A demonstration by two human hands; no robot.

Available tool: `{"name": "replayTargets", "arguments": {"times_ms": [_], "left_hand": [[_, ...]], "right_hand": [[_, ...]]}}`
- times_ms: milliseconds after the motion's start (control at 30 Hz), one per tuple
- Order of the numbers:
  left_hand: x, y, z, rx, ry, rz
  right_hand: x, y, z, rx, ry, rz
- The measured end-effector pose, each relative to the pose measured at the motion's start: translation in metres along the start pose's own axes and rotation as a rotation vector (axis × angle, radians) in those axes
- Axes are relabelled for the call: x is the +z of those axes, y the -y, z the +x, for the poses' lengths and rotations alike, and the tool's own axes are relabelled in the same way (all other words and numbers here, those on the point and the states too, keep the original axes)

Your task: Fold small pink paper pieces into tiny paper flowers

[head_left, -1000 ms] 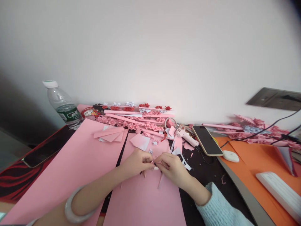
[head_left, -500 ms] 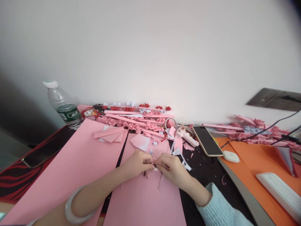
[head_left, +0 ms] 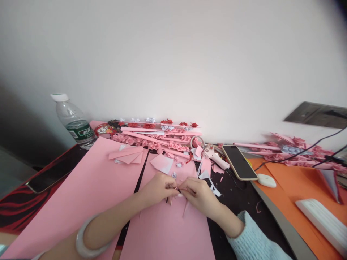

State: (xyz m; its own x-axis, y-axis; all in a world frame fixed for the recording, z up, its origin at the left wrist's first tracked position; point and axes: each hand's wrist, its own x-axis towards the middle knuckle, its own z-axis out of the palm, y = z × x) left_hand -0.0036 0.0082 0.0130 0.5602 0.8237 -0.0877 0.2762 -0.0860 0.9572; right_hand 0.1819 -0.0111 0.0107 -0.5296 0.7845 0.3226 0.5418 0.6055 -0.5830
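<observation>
Above a pink paper sheet (head_left: 168,234), my left hand (head_left: 158,189) and my right hand (head_left: 199,195) meet with thumbs and fingertips pinched together. Between them is a small piece of pink paper (head_left: 177,188), mostly covered by the fingers. A narrow pale strip (head_left: 185,208) hangs below my right fingertips. Something thin and dark shows under my left fingers, too small to name. Just beyond the hands lie a small crumpled white paper flower (head_left: 174,174) and a pink-and-white paper square (head_left: 162,163).
Paper flowers on pink stems (head_left: 157,139) line the wall. A glue gun (head_left: 215,157), a phone (head_left: 240,162) and a white case (head_left: 266,180) sit to the right, near orange paper (head_left: 287,187). At left stand a water bottle (head_left: 77,126) and another phone (head_left: 48,177).
Both hands stay pinched together in the same place, with only very slight finger movement. The objects around them lie as before.
</observation>
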Motion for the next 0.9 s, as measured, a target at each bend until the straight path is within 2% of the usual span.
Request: {"name": "replayTargets", "arguments": {"times_ms": [400,700,900], "left_hand": [[0.0014,0.0017,-0.001,-0.006,-0.011,0.009],[0.0021,0.0039,0.0022,0.016,-0.037,-0.078],[0.0007,0.003,0.0015,0.021,-0.036,-0.099]], "right_hand": [[-0.0024,0.003,0.0,0.018,0.013,-0.004],[-0.0033,-0.0027,0.0021,0.017,-0.12,0.011],[-0.0061,-0.0018,0.0026,0.042,-0.154,-0.024]]}}
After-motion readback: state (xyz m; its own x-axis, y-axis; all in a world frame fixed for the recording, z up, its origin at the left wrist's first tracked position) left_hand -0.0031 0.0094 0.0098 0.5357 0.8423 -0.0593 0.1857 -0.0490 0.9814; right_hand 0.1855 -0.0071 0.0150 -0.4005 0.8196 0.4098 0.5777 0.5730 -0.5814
